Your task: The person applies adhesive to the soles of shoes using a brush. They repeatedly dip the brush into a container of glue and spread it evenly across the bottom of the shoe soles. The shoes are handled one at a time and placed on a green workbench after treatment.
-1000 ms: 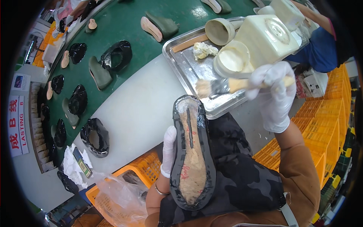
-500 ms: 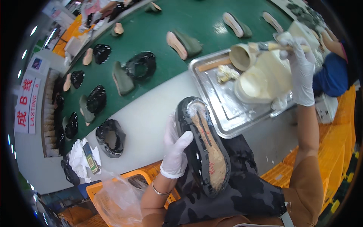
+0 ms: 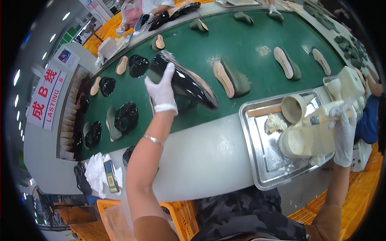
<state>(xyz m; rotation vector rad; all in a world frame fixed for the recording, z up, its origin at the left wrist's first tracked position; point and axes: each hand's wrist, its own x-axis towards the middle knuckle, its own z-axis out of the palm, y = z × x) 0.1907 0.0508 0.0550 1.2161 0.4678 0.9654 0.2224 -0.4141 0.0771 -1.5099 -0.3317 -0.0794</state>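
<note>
Over the green belt, my left hand point(image 3: 163, 90) grips a glossy black shoe upper on its last point(image 3: 189, 86). The shoe is tilted, with a strip of its pale sole edge showing; my fingers beneath it are partly hidden. At the right, my gloved right hand point(image 3: 344, 136) holds a brush point(image 3: 315, 119) by its handle, with the bristle end above a white plastic container point(image 3: 295, 142). That container stands in a metal tray point(image 3: 257, 170), along with a beige cup point(image 3: 292, 109) and a crumpled whitish lump point(image 3: 275, 123).
On the green belt point(image 3: 257, 44) lie several green lasts with pale insoles point(image 3: 224, 79) and black uppers point(image 3: 126, 116). A white ledge point(image 3: 201, 160) runs along the near side. Crumpled white cloth point(image 3: 95, 170) lies at its left end. Co-workers' gloved hands point(image 3: 274, 9) show at the far side.
My left hand has carried the black shoe from above my lap, forward and left over the belt, turning it. My right hand still holds the brush by the container. The view has shifted.
</note>
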